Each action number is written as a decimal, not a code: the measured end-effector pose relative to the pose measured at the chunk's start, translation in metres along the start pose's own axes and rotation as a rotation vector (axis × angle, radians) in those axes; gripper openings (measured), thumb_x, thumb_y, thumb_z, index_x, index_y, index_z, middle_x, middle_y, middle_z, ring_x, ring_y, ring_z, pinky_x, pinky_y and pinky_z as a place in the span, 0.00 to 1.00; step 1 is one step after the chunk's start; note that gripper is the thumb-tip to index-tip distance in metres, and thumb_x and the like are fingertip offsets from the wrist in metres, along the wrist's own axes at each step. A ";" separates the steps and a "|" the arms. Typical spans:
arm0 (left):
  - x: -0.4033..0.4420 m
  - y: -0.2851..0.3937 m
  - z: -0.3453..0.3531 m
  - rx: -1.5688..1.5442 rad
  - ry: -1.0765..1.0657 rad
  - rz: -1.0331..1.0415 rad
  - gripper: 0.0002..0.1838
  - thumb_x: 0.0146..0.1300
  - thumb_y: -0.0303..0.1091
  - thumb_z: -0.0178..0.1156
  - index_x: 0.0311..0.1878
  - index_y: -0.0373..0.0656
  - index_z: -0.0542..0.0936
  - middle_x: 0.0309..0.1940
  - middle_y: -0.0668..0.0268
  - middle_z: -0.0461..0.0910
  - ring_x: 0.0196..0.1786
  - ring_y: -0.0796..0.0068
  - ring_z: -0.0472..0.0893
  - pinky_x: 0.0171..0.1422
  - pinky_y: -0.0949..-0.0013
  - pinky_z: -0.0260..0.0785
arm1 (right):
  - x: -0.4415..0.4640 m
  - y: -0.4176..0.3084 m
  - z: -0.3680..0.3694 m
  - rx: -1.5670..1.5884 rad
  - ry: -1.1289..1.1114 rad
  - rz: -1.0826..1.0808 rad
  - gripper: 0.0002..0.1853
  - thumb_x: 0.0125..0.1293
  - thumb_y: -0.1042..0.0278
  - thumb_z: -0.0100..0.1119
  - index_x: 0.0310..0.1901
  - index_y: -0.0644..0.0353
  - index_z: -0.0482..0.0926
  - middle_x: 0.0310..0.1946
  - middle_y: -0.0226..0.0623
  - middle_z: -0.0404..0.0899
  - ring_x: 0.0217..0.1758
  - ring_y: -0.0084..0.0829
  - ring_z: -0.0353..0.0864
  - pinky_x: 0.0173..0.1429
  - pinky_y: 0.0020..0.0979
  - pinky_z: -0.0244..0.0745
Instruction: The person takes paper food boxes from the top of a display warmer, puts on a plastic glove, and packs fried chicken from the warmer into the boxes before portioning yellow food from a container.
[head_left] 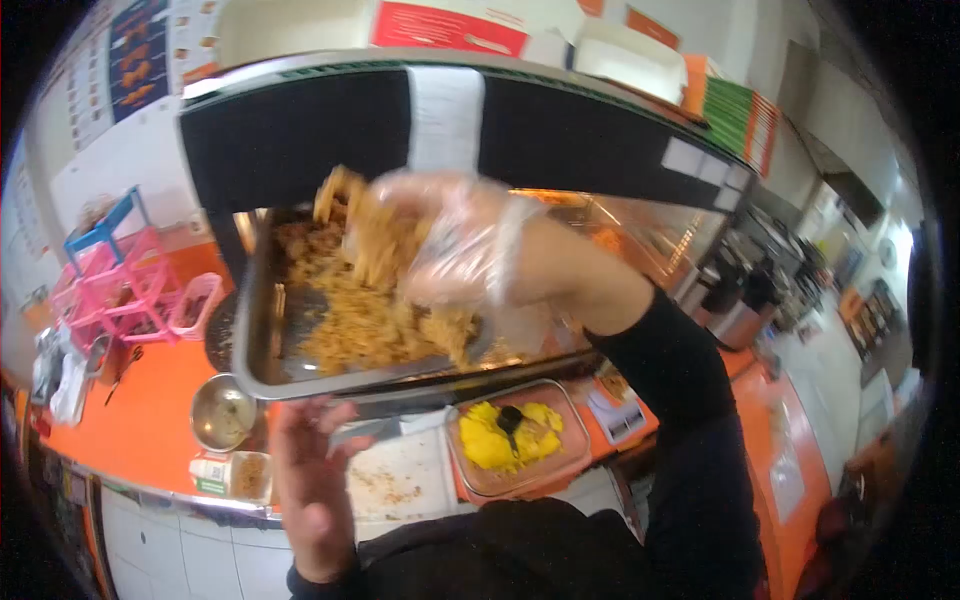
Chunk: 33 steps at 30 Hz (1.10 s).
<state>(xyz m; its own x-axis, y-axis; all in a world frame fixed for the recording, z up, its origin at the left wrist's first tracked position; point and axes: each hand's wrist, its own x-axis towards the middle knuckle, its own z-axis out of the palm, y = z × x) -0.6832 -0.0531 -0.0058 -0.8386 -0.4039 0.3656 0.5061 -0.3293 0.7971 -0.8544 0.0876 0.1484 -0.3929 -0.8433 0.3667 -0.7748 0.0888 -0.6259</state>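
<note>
No word, number or brand can be read. Blurred print shows on the red rectangular sign (pixel 450 27) at top centre, the long white paper sheet (pixel 446 120) on the flat black panel (pixel 300 135) below it, and the dark blue rectangular poster (pixel 138 55) at upper left.

My right hand (pixel 450 240) wears a loose, thin glove (pixel 480 260) of clear plastic, crinkled and shiny, with a whitish band gathered round the wrist. Past it my forearm (pixel 580 275) is bare as far as a snug black sleeve (pixel 680 375), whose edge sits partway along it. My left hand (pixel 315 480) looks bare, its fingers blurred, with a dark cuff (pixel 325 580) near the wrist. Black cloth (pixel 500 550) covers my front
</note>
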 end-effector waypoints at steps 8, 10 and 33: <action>0.008 -0.016 0.004 -0.030 -0.049 0.174 0.50 0.56 0.55 0.55 0.70 0.28 0.47 0.68 0.44 0.54 0.69 0.53 0.61 0.62 0.61 0.68 | -0.146 0.054 -0.099 0.157 0.706 0.043 0.20 0.49 0.71 0.63 0.47 0.56 0.76 0.40 0.34 0.77 0.46 0.31 0.78 0.48 0.31 0.75; 0.010 -0.021 0.003 -0.081 -0.111 0.211 0.49 0.57 0.53 0.54 0.70 0.27 0.46 0.69 0.43 0.53 0.71 0.51 0.58 0.65 0.58 0.65 | -0.201 0.075 -0.115 0.076 0.924 0.289 0.20 0.49 0.72 0.61 0.47 0.54 0.76 0.39 0.33 0.77 0.43 0.31 0.78 0.44 0.31 0.75; 0.009 -0.032 0.026 -0.144 -0.083 0.202 0.45 0.63 0.48 0.49 0.71 0.26 0.41 0.72 0.41 0.41 0.76 0.51 0.44 0.75 0.51 0.44 | -0.453 0.406 0.000 -0.474 0.494 1.118 0.17 0.48 0.77 0.64 0.44 0.60 0.80 0.40 0.36 0.83 0.45 0.30 0.81 0.49 0.30 0.75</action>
<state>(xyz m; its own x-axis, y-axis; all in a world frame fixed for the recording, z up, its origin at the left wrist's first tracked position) -0.7123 -0.0246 -0.0157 -0.7279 -0.4048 0.5534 0.6838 -0.3691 0.6295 -0.9913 0.5060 -0.2721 -0.9932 0.0800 0.0851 0.0281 0.8712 -0.4901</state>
